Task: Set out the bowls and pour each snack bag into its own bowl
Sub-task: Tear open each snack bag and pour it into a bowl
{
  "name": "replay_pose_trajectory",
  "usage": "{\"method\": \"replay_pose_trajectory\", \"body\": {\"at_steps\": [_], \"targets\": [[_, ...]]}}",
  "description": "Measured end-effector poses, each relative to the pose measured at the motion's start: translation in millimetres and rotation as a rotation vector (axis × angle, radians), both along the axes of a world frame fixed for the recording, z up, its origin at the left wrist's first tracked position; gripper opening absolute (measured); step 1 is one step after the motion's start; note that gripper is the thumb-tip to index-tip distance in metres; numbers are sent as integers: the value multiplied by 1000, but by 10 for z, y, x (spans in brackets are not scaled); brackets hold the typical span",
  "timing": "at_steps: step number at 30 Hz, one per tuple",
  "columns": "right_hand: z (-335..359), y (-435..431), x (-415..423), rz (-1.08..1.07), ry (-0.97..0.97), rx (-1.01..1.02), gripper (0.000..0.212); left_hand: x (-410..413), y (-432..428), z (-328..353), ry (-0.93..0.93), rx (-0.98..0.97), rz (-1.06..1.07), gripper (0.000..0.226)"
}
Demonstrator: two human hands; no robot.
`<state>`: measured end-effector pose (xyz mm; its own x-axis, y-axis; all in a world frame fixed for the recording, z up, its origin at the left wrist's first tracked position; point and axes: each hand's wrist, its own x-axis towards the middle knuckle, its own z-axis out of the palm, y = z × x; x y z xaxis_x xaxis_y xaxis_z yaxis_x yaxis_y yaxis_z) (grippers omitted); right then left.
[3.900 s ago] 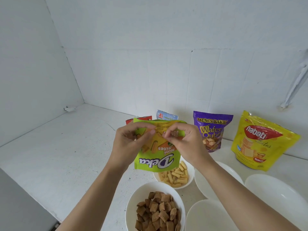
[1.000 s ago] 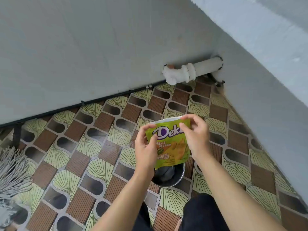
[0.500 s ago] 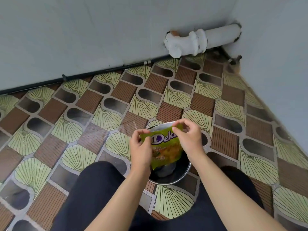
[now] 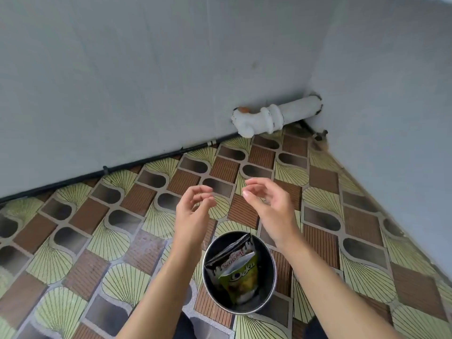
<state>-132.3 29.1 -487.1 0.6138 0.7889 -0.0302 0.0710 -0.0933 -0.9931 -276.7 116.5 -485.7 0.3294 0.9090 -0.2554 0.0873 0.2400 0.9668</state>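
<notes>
The green Deka snack bag (image 4: 241, 281) lies inside a round metal bin (image 4: 270, 272) on the floor, on top of a dark brown and white snack bag (image 4: 228, 255). My left hand (image 4: 194, 211) hovers above and beyond the bin with fingers loosely curled and nothing in it. My right hand (image 4: 269, 209) hangs at the same height to the right, fingers relaxed and empty. Neither hand touches the bags or the bin. The bowls and the other snack bags are out of view.
The bin stands on a patterned green and brown tiled floor (image 4: 97, 241). Grey walls (image 4: 146, 69) meet in a corner at the back right, where a white pipe (image 4: 274, 116) runs along the base. My dark trouser legs (image 4: 186, 326) show at the bottom edge.
Both hands held the green Deka bag over the bin half a second ago. They have let it go and lifted apart, and the bag now lies in the bin.
</notes>
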Motion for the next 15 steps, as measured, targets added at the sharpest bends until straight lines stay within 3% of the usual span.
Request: {"method": "replay_pose_trajectory", "body": {"at_steps": [15], "targets": [[4123,0,-172,-36,-9,172,8,-91,180,4281,-64,259,-232,14]]}}
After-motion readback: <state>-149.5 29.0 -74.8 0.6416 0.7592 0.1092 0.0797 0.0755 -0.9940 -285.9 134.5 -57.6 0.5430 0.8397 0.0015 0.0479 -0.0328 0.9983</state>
